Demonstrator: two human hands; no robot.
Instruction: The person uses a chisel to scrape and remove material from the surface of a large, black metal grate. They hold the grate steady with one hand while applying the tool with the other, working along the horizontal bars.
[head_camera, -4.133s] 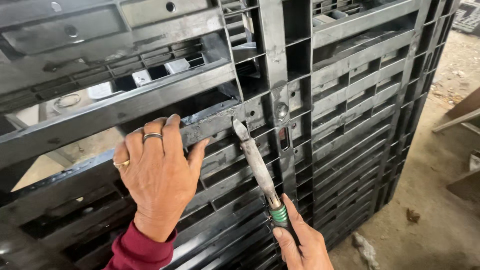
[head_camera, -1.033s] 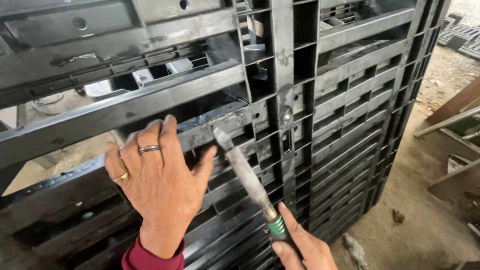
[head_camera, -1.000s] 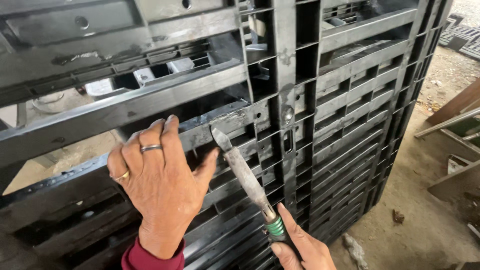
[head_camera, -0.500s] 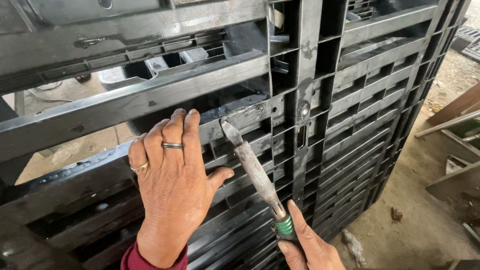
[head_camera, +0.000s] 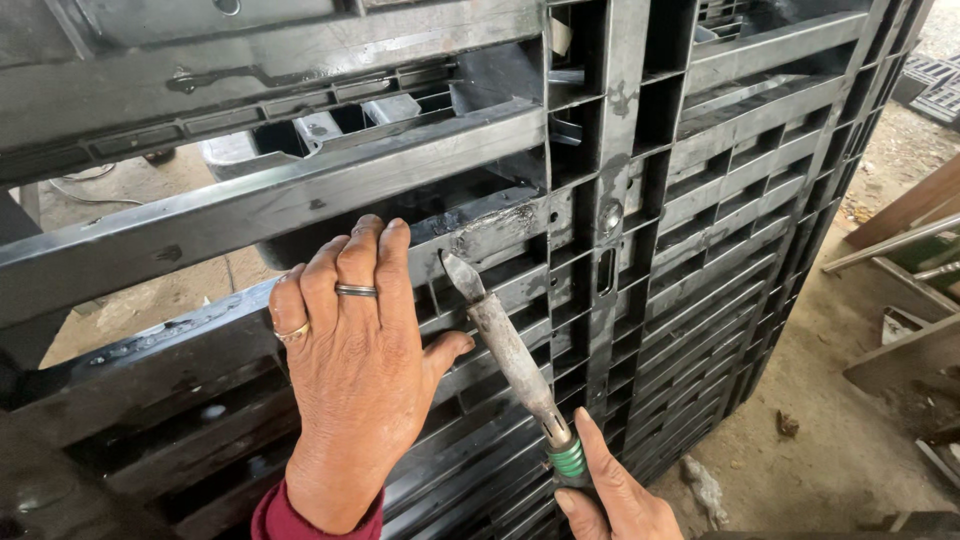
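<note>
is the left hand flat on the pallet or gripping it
Flat. The left hand lies palm down on the black plastic pallet, fingers stretched up over a slat, none curled around it. The right hand holds the metal tool.

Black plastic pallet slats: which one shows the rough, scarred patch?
The slat just above the flat metal tool tip, beside the left hand's fingertips; neighbouring slats look smooth.

A rough outdoor workshop or repair yard is being shown. A large black plastic pallet (head_camera: 640, 230) is being stood upright on a bare dirt floor (head_camera: 850, 430) strewn with small debris. Wooden planks (head_camera: 900, 240) are being kept at the right edge, and more dark pallets (head_camera: 925, 80) are being stacked in the far corner.
</note>
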